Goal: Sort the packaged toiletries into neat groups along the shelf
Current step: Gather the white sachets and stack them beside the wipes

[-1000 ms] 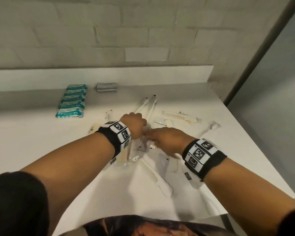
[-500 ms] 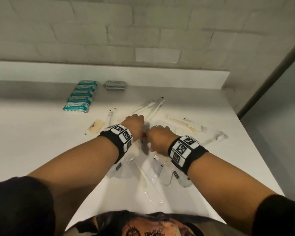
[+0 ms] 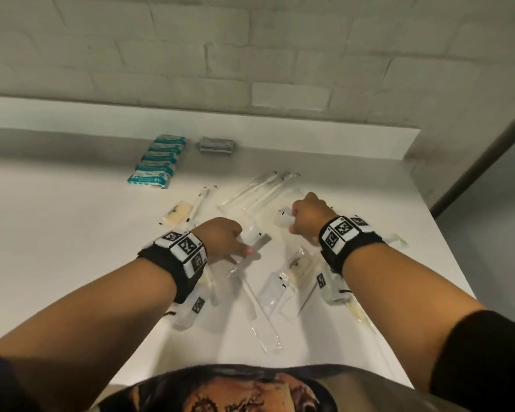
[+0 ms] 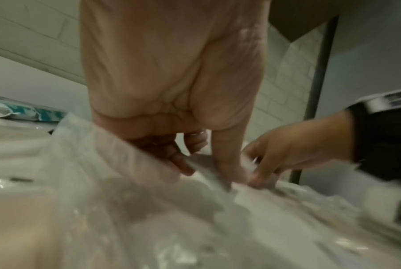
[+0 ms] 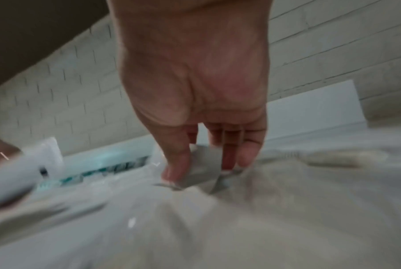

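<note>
Clear-wrapped toiletries lie scattered on the white shelf [image 3: 72,233]. My left hand [image 3: 243,248] sits mid-shelf, its fingers curled round a clear packet [image 3: 254,236]; the left wrist view shows the left hand [image 4: 194,162] pinching crinkled clear wrap [image 4: 116,163]. My right hand [image 3: 292,223] is farther back and to the right, pinching a small clear packet [image 3: 284,217]. In the right wrist view, thumb and fingers of the right hand [image 5: 199,171] pinch a greyish packet [image 5: 204,174]. A neat row of teal packets [image 3: 158,162] lies at the back, a grey packet [image 3: 217,145] beside it.
Wrapped toothbrushes [image 3: 262,191] lie beyond the hands, and a beige packet [image 3: 176,214] lies to the left. More clear packets [image 3: 272,295] are strewn near the front edge, between my forearms. A brick wall [image 3: 250,55] backs the shelf, whose right edge [image 3: 446,263] drops off.
The hands, which were together over the pile, have drawn apart. The right hand has moved right and back with a small packet, while the left stays near the middle holding its packet.
</note>
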